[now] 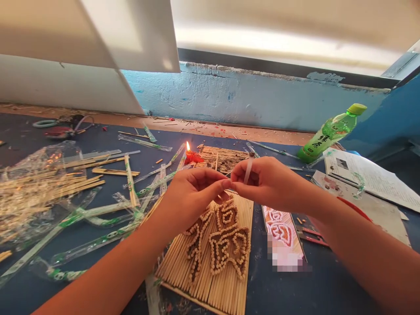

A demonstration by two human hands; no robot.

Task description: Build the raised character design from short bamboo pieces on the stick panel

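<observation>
the left hand (198, 188) and right hand (265, 181) meet above the stick panel (229, 286), nearly closed, perhaps for steadiness, the right holding a whitish strip (248, 170), the left's grip i cannot tell, with the lit candle (193, 157) near, perhaps for convenience.

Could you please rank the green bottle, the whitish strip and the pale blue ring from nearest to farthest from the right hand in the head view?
1. Whitish strip, in the right hand.
2. Green bottle, beyond, to the right.
3. Pale blue ring, far left.
</observation>
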